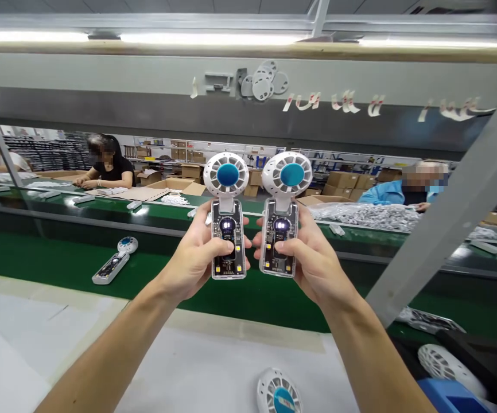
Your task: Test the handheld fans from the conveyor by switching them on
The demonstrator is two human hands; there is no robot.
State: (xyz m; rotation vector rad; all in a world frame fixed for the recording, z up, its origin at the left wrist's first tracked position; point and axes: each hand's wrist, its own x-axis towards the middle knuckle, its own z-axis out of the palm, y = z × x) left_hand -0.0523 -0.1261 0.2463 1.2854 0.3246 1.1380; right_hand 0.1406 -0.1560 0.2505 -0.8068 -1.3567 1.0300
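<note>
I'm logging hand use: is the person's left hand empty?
No, the left hand holds a white handheld fan upright, with the thumb on its front.

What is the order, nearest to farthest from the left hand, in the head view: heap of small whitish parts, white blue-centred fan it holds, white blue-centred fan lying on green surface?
1. Held fan: in the left hand.
2. Lying fan: to the left, on green surface.
3. Heap of whitish parts: far back, right side.
</note>
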